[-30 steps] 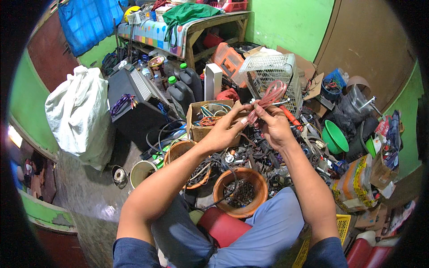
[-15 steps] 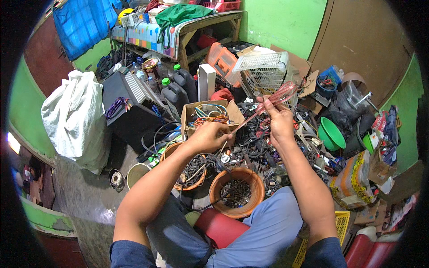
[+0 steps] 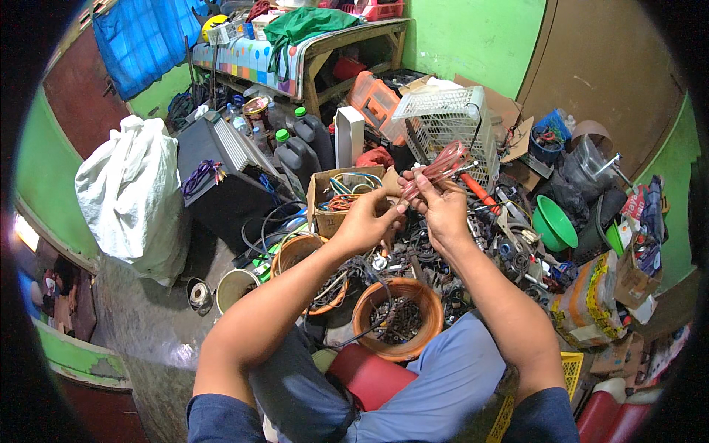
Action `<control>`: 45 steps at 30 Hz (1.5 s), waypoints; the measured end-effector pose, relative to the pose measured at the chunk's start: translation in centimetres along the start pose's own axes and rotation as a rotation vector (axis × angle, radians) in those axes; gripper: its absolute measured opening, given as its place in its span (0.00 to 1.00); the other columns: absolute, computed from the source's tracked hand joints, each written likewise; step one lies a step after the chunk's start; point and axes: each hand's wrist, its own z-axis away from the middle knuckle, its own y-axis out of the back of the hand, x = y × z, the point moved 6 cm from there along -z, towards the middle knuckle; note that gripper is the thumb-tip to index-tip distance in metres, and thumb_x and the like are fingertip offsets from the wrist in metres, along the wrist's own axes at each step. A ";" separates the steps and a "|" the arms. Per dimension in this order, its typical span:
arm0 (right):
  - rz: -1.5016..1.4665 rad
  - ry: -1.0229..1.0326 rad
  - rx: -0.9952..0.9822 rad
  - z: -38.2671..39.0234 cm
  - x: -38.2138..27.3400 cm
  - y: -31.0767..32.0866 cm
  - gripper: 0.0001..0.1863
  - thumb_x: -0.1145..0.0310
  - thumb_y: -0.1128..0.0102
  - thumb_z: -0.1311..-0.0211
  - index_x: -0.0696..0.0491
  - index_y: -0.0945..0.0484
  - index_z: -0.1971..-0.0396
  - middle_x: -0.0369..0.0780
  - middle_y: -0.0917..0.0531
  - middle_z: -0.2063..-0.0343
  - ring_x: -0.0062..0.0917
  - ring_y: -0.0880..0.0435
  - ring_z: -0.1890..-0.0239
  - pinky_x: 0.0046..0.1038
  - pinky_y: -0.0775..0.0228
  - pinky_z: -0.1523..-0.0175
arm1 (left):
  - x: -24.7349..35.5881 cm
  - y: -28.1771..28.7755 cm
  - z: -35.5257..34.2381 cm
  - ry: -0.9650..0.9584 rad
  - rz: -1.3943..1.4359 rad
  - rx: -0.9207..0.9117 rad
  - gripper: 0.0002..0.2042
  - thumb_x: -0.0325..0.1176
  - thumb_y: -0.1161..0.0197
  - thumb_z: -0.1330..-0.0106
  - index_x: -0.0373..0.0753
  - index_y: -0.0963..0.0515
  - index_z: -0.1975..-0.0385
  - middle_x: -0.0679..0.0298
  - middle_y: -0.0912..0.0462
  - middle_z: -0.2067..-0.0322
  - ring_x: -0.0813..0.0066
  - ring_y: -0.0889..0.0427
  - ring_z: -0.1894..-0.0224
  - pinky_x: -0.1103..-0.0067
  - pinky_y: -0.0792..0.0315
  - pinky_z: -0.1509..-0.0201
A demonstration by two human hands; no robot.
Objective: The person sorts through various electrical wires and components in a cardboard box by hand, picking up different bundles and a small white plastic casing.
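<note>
Beyond the round orange-brown plastic tub of small dark parts (image 3: 431, 325) by the person's knees, the left hand (image 3: 371, 221) has thumb and fingers close together at the near end of a looped bundle of clear reddish cable (image 3: 450, 156), though I can't tell whether it pinches a strand. The right hand (image 3: 442, 209), the nearer one, is clamped round the bundle, whose long axis slants away rightward, toward the white plastic lattice basket (image 3: 443, 111).
</note>
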 end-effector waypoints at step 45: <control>1.447 0.462 -0.625 3.1 -1.5 -3.0 0.26 0.73 0.43 0.43 0.67 0.32 0.44 0.56 0.25 0.54 0.50 0.24 0.49 0.44 0.31 0.43 | -0.2 6.1 0.3 0.213 0.148 0.097 0.12 0.25 0.36 0.34 0.26 0.18 0.55 0.55 0.14 0.60 0.76 0.15 0.60 0.80 0.21 0.53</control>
